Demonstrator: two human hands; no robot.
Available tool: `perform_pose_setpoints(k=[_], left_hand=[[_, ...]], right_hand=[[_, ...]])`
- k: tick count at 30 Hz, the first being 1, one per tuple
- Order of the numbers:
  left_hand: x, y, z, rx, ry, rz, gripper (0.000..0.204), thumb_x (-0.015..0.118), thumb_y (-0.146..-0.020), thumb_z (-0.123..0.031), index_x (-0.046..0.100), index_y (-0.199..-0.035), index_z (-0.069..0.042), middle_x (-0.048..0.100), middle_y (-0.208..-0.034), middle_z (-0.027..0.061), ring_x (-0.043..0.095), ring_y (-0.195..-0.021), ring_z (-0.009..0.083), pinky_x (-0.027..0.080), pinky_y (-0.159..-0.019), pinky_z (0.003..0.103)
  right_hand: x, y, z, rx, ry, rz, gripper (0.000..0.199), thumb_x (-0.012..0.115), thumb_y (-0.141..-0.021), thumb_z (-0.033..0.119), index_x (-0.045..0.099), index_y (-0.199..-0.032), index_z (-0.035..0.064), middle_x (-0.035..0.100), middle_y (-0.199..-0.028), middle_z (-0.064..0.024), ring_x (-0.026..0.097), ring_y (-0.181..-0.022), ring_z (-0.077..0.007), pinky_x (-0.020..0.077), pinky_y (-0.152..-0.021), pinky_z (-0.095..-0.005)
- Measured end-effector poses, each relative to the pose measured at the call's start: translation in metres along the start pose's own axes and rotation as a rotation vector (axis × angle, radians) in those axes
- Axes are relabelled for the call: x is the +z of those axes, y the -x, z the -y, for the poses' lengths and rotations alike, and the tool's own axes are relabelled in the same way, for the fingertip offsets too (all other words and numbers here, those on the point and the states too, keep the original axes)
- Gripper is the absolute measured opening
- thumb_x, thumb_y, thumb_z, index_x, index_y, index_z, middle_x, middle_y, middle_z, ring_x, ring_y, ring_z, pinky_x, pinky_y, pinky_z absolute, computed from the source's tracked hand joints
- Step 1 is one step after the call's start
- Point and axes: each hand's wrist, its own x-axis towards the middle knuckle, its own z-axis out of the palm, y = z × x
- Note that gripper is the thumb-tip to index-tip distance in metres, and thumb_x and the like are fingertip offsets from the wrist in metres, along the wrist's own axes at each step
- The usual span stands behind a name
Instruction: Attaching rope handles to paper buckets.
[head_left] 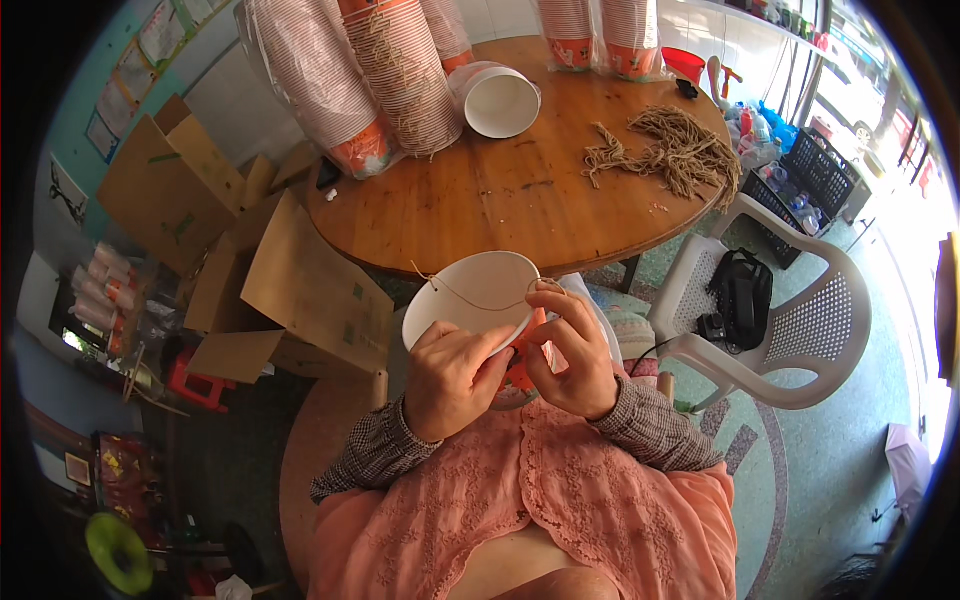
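Observation:
A large paper bucket (478,283), white inside and orange-red printed outside, is held over my lap with its mouth tilted up. My left hand (448,378) grips its near rim, thumb outside. A thin brown string (458,297) passes through the far left of the rim and hangs across the mouth to the right side. At that right rim, the fingertips of my right hand (574,350) are pinched together on the string, with the other fingers curled. The exact contact between thumb and string is partly hidden.
Ahead stands a round wooden table (480,205) with tall stacks of paper buckets (400,80), one bucket (502,104) on its side, and a bundle of brown strings (675,150). Open cardboard boxes (320,280) are at left. A white plastic chair (800,330) with a black bag (742,290) is at right.

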Motion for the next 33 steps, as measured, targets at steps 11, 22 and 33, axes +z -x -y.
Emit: perform_pose_setpoints(k=[11, 22, 33], left_hand=[[-0.003, -0.019, 0.047, -0.411, 0.752, 0.509, 0.024, 0.051, -0.097, -0.013, 0.061, -0.108, 0.005, 0.068, -0.092, 0.0124, 0.063, -0.087, 0.0133, 0.049, -0.079, 0.027], [0.015, -0.046, 0.072, -0.395, 0.89, 0.952, 0.021, 0.062, -0.089, -0.009, 0.066, -0.104, 0.005, 0.069, -0.092, 0.0045, 0.06, -0.084, 0.0076, 0.049, -0.076, 0.023], [0.034, -0.047, 0.075, -0.46, 0.994, 1.064, 0.016, 0.062, -0.09, -0.009, 0.064, -0.101, 0.002, 0.068, -0.092, 0.0025, 0.059, -0.083, 0.0058, 0.049, -0.074, 0.022]], right_hand=[[-0.004, 0.006, -0.007, -0.037, 0.031, 0.19, 0.018, 0.067, -0.069, -0.001, 0.054, -0.081, 0.0028, 0.06, -0.098, -0.0136, 0.06, -0.097, -0.0338, 0.0467, -0.092, -0.0456], [-0.009, 0.005, -0.009, -0.025, 0.025, 0.226, 0.018, 0.068, -0.071, 0.0, 0.055, -0.084, 0.0024, 0.058, -0.092, -0.0122, 0.058, -0.089, -0.0321, 0.0484, -0.078, -0.0404], [-0.024, 0.005, -0.012, 0.037, -0.068, 0.314, 0.014, 0.067, -0.077, 0.001, 0.056, -0.086, 0.0014, 0.057, -0.091, -0.0126, 0.057, -0.086, -0.0313, 0.0479, -0.076, -0.0392]])
